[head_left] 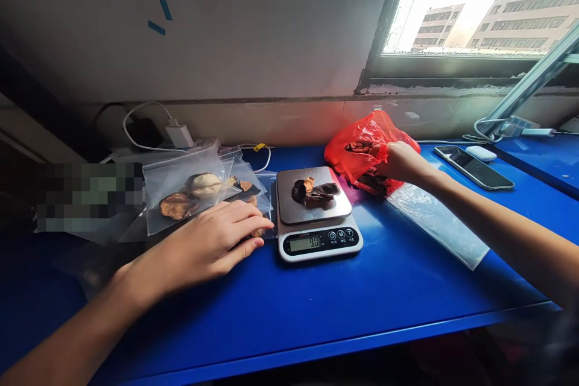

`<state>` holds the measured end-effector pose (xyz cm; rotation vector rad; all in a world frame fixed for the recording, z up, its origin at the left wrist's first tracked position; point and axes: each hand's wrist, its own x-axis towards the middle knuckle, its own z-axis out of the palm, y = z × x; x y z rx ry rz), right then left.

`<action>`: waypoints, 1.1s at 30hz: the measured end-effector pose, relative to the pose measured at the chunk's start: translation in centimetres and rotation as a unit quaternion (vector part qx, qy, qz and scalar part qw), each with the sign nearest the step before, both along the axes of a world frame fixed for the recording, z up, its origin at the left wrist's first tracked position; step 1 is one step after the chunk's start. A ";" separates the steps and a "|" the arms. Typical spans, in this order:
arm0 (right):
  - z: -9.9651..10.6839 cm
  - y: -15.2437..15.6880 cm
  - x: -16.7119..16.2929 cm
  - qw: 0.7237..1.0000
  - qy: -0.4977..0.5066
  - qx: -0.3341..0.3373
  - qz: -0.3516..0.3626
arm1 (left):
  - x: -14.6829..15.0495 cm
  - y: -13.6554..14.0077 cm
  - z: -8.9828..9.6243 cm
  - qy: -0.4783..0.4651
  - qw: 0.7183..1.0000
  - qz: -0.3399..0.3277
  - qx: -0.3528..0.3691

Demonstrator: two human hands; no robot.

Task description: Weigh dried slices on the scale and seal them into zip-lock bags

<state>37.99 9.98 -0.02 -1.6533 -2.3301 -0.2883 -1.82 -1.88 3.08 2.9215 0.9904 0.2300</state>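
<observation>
A kitchen scale (315,240) stands mid-table, its display reading about 9.0. Dark, dried, curled pieces (316,192) lie on its metal plate. My left hand (230,235) is left of the scale, fingers stretched out, resting at the edge of clear zip bags (156,199) that hold dried slices and a pale round piece. At the scale's right, a red plastic bag (384,126) sits open with more dark dried pieces (373,182) in it. My right hand (398,160) reaches into its mouth; the fingertips are hidden among the bag and its contents.
A flat clear plastic bag (438,226) lies under my right forearm on the blue table (307,307). Farther right are a phone (474,167) and a white case (480,153). A charger (179,134) with cable stands by the wall, and a window (474,18) is above.
</observation>
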 end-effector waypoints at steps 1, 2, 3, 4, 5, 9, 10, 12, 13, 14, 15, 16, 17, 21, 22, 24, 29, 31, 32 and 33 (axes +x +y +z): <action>0.3 -0.5 0.2 1.000 0.005 0.017 -0.009 | 0.0 0.0 0.0 0.001 1.000 0.001 0.000; 0.6 -1.2 0.3 0.999 0.020 0.044 -0.016 | 0.0 0.0 0.0 0.001 1.000 0.002 -0.001; 0.9 -2.1 0.3 0.996 0.044 0.077 -0.019 | 0.0 0.0 0.1 0.000 1.000 0.004 -0.003; 1.3 -3.1 0.2 0.991 0.071 0.111 -0.018 | 0.1 0.0 0.1 -0.001 1.000 0.006 -0.004; 1.6 -4.4 -0.1 0.983 0.106 0.149 -0.013 | 0.1 0.0 0.0 -0.003 1.000 0.006 -0.007; 2.9 -9.4 -3.0 0.964 0.193 0.181 0.035 | 0.1 0.0 -0.1 -0.002 1.000 0.008 -0.015; 3.2 -10.2 -4.1 0.959 0.226 0.156 0.063 | 0.1 0.0 -0.1 -0.001 1.000 0.009 -0.016; 3.5 -11.2 -6.2 0.946 0.292 0.083 0.115 | 0.1 -0.1 -0.1 0.002 1.000 0.011 -0.014; 3.6 -11.4 -7.1 0.939 0.313 0.046 0.135 | 0.1 -0.1 -0.1 0.005 1.000 0.012 -0.014; 3.5 -11.3 -8.0 0.935 0.323 0.019 0.148 | 0.0 -0.1 -0.1 0.009 1.000 0.012 -0.016; 3.4 -11.2 -8.7 0.933 0.322 0.008 0.158 | 0.0 -0.1 -0.1 0.011 1.000 0.011 -0.017; 3.2 -11.1 -9.3 0.936 0.311 0.014 0.164 | 0.0 -0.1 -0.2 0.013 1.000 0.010 -0.017; 2.8 -11.0 -9.7 0.942 0.286 0.035 0.170 | 0.0 -0.2 -0.2 0.014 1.000 0.007 -0.017; 0.4 -11.5 -10.4 0.959 0.089 0.176 0.201 | -0.2 -0.2 -0.5 0.012 1.000 0.002 -0.001; -0.2 -11.8 -10.4 0.957 0.043 0.198 0.210 | -0.2 -0.2 -0.6 0.012 1.000 -0.001 0.002; -1.0 -12.3 -10.4 0.951 -0.012 0.216 0.222 | -0.3 -0.2 -0.7 0.012 1.000 -0.005 0.005; -1.3 -12.5 -11.0 0.951 -0.038 0.193 0.237 | -0.2 -0.3 -0.6 0.013 1.000 -0.008 0.006; -0.8 -12.5 -11.3 0.955 -0.017 0.175 0.239 | -0.1 -0.3 -0.5 0.011 1.000 -0.008 0.008; -0.3 -12.6 -11.3 0.956 -0.001 0.160 0.246 | -0.1 -0.3 -0.5 0.010 1.000 -0.008 0.010; 0.2 -12.7 -11.1 0.956 0.015 0.138 0.260 | -0.1 -0.3 -0.5 0.009 1.000 -0.007 0.011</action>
